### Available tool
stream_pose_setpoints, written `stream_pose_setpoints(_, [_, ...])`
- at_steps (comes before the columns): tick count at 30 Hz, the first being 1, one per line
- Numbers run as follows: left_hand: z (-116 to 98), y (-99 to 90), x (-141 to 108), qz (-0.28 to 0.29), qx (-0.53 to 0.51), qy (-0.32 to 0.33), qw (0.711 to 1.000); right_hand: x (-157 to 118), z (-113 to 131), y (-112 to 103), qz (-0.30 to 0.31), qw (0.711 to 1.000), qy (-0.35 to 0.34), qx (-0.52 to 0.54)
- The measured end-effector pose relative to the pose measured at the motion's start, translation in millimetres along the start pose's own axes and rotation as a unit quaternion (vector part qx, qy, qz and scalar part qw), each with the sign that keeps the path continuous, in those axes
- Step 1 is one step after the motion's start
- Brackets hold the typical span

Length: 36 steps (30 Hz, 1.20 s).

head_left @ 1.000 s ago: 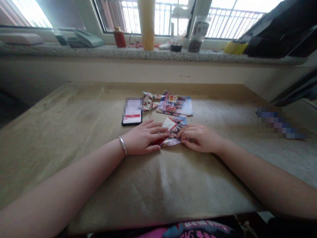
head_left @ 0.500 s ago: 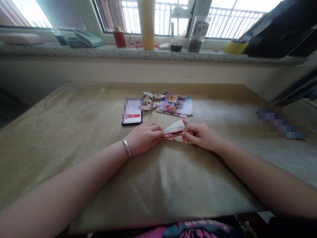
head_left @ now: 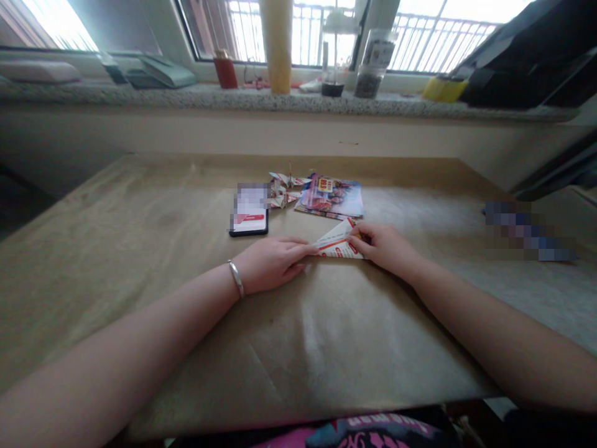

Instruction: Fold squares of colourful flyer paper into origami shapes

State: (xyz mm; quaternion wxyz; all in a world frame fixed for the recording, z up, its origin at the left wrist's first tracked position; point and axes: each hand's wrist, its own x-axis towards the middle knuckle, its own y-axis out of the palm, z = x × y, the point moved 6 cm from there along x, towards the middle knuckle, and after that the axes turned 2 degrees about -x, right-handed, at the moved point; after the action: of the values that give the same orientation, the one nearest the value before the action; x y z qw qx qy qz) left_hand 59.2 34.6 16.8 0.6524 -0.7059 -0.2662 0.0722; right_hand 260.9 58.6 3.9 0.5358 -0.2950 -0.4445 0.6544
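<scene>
A folded sheet of printed paper (head_left: 336, 240), white with red and orange print, lies on the table as a narrow, pointed triangle. My right hand (head_left: 385, 246) pinches its wide right end between thumb and fingers. At the pointed left end, the outstretched fingertips of my left hand (head_left: 275, 261) rest on the paper; that hand lies fairly flat, its thumb apart from the fingers. Just beyond are folded paper cranes (head_left: 284, 194) of similar printed paper and a stack of colourful printed sheets (head_left: 333, 198).
A phone (head_left: 249, 214) with a lit, partly blurred screen lies left of the cranes. Far right on the table is a pixelated object (head_left: 529, 230). Along the back, the stone windowsill (head_left: 186, 96) carries a red container (head_left: 225, 70), a yellow roll (head_left: 445, 88) and a tall yellowish cylinder (head_left: 276, 46).
The paper's gap between its two layers has closed, and it now looks flatter. My left hand has loosened, its fingers straighter; my right hand has shifted slightly up and right.
</scene>
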Motion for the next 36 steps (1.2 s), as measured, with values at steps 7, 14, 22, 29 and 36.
stream_pose_setpoints(7, [-6.4,1.9,-0.2,-0.006,0.019,0.048,0.999,3.6,-2.9,-0.8,-0.018,0.998,-0.03,-0.058])
stream_pose_setpoints(14, [-10.7,-0.9,1.1,0.0,0.009,0.066,0.998,3.5,2.4,-3.3,-0.045,0.987,-0.094,-0.123])
stream_pose_setpoints(22, [-8.1,2.1,2.6,0.014,0.021,0.063,0.998,-2.6,19.2,-8.7,-0.081,0.964,-0.131,-0.215])
stream_pose_setpoints(29, [-8.4,3.2,2.8,0.015,0.016,0.067,0.998,-13.0,54.1,2.7,-0.056,0.941,-0.219,-0.253])
stream_pose_setpoints(36, [-7.0,4.2,2.6,0.016,0.023,0.067,0.997,-5.0,58.1,12.0,-0.053,0.965,-0.165,-0.198])
